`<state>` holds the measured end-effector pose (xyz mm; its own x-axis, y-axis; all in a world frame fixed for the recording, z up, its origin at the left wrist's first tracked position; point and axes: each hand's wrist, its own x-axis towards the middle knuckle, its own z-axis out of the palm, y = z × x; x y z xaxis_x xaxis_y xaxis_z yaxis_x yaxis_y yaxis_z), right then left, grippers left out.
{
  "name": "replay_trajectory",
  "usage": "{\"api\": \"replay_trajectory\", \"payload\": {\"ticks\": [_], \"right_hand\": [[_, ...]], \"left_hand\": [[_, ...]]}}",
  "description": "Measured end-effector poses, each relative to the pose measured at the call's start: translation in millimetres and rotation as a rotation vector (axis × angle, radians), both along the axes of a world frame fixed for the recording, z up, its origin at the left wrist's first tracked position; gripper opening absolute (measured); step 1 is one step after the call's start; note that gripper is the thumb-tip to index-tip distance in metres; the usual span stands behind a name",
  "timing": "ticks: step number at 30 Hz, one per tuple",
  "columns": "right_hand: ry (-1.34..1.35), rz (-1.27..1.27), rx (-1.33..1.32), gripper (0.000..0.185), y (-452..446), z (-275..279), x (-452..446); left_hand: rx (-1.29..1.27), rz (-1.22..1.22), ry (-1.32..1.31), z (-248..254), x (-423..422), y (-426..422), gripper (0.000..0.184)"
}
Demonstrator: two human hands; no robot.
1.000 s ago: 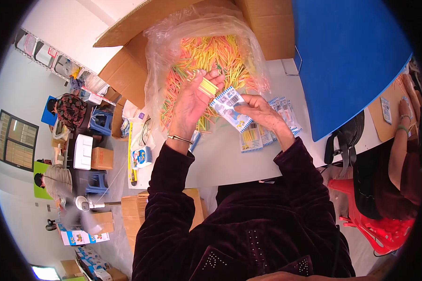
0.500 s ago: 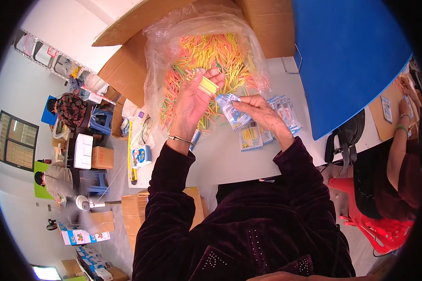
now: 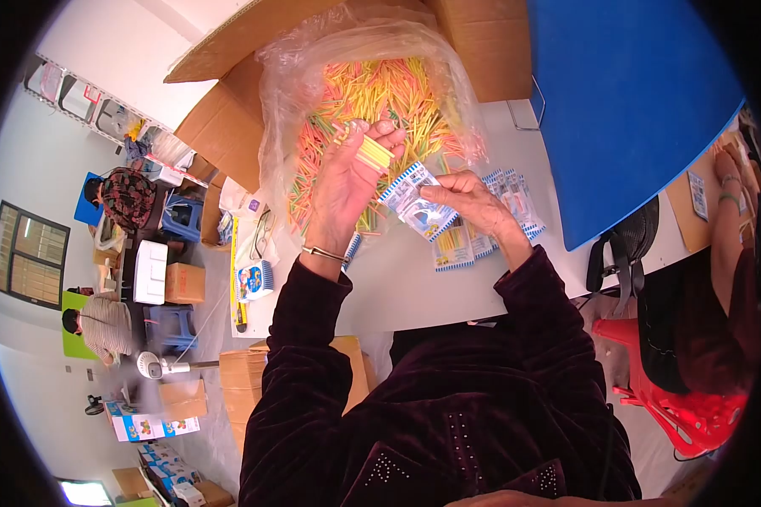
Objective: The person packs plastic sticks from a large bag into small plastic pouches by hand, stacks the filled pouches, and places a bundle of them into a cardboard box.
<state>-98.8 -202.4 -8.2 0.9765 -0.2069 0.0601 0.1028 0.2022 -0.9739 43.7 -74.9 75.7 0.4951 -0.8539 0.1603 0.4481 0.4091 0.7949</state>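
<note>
Landmark: the open carton (image 3: 486, 51), with a clear plastic liner (image 3: 281, 106) and a heap of pink, yellow, orange and green sticks (image 3: 380, 89) inside.
Left hand (image 3: 344, 190): above the near part of the carton, palm up, with fingers half curled around a small bundle of yellow sticks (image 3: 370, 154); the ends stand out at both sides.
Right hand (image 3: 475, 201): just off the near right side of the carton, thumb and fingers pinched closed on one printed packet (image 3: 418, 203), whose upper corner is near the bundle (I cannot tell if its mouth is open).
Packets on the table: several striped-edge packets (image 3: 511, 201) lie overlapped at the near right of the carton, and at least one (image 3: 453, 245) shows yellow sticks inside.
Farther from the carton: a blue board (image 3: 630, 110) to its right, and a co-worker's hand (image 3: 725, 165) beyond this board.
What could go wrong: if your left palm tips, I judge that the loosely held sticks could slide out and fall to the heap. A too hard pinch may crease the thin packet and press its two sides together, so stick ends could catch on its edge.
</note>
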Motion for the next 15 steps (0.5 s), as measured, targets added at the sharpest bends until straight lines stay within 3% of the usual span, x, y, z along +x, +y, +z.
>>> {"api": "replay_trajectory", "payload": {"ticks": [15], "right_hand": [[-0.033, -0.055, 0.081, 0.022, 7.2, 7.6, -4.1]], "left_hand": [[0.012, 0.003, -0.017, 3.1, -8.5, 2.6, 0.015]]}}
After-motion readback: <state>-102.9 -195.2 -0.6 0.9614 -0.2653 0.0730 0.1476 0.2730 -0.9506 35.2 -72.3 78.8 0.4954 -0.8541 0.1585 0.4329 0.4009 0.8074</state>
